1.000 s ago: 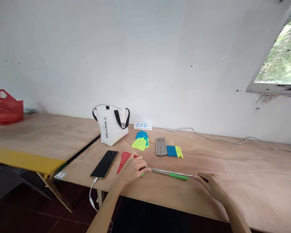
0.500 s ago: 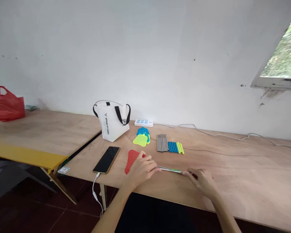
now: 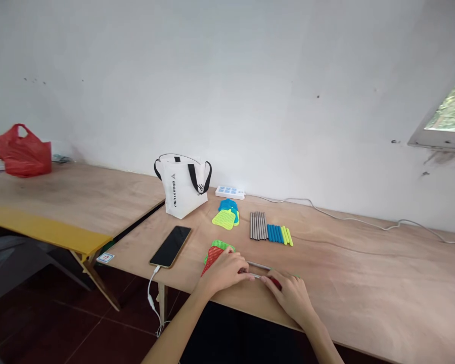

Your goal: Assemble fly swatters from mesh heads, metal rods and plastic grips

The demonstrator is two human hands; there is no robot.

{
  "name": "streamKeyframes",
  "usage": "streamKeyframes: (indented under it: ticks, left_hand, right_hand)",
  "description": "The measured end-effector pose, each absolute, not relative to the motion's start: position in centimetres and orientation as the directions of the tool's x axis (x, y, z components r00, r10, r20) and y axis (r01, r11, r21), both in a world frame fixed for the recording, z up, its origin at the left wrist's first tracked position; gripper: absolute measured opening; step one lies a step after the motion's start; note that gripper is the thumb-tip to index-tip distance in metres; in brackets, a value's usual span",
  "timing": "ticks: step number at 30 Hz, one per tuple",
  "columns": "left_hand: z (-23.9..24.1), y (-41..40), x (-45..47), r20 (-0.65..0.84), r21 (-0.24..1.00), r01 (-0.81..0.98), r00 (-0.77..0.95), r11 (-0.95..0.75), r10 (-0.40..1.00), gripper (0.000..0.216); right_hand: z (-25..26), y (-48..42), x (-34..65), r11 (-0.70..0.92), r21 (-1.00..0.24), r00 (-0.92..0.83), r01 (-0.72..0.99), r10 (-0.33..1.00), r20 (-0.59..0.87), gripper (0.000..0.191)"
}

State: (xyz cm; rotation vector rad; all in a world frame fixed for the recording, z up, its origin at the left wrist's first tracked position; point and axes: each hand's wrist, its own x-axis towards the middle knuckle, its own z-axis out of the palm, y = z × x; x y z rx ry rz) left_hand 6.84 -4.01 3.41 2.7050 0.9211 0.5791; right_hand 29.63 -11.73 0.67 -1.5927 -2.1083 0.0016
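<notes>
My left hand (image 3: pixel 225 272) is closed around the head end of a fly swatter, where a red mesh head (image 3: pixel 211 257) lies over a green mesh head (image 3: pixel 223 245). A short silver telescopic rod (image 3: pixel 258 266) runs between my hands. My right hand (image 3: pixel 290 294) is closed on the rod's handle end; a bit of red and green shows under its fingers. Both hands rest near the front edge of the wooden table (image 3: pixel 364 283).
A black phone (image 3: pixel 170 246) on a white cable lies left of my hands. Behind are a white tote bag (image 3: pixel 182 188), yellow and blue mesh heads (image 3: pixel 226 214), several grey rods (image 3: pixel 258 225), blue and yellow handles (image 3: pixel 279 234), a power strip (image 3: pixel 230 192). A red plastic bag (image 3: pixel 21 154) sits far left.
My right hand has slid left toward my left hand, and the silver rod between them has become much shorter. A green mesh head now shows behind the red one.
</notes>
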Motion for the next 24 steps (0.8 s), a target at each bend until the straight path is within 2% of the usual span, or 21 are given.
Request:
streamKeyframes:
  ticks: [6, 11, 16, 20, 24]
  left_hand:
    - [3.2, -3.1, 5.9, 0.324, 0.378, 0.531, 0.692, -0.759, 0.645, 0.034]
    - [2.3, -3.3, 6.8, 0.345, 0.378, 0.571, 0.644, -0.729, 0.683, 0.020]
    - [1.1, -3.4, 7.9, 0.414, 0.328, 0.606, 0.597, -0.725, 0.687, 0.011]
    - [0.7, -3.6, 8.2, 0.437, 0.288, 0.616, 0.596, -0.733, 0.673, 0.015]
    - [0.9, -3.8, 8.2, 0.435, 0.308, 0.603, 0.599, -0.736, 0.672, 0.015]
  right_hand:
    - [0.0, -11.3, 30.0, 0.359, -0.191, -0.240, 0.914, 0.855, 0.460, 0.028]
    - [-0.7, -10.8, 30.3, 0.291, -0.121, -0.184, 0.949, 0.824, 0.536, 0.028]
    - [-1.0, -10.6, 30.4, 0.218, -0.091, -0.132, 0.972, 0.819, 0.558, 0.024]
    - [-1.4, -10.4, 30.4, 0.233, -0.103, -0.139, 0.967, 0.822, 0.552, 0.025]
    - [-1.7, -10.3, 30.5, 0.259, -0.120, -0.153, 0.958, 0.822, 0.549, 0.026]
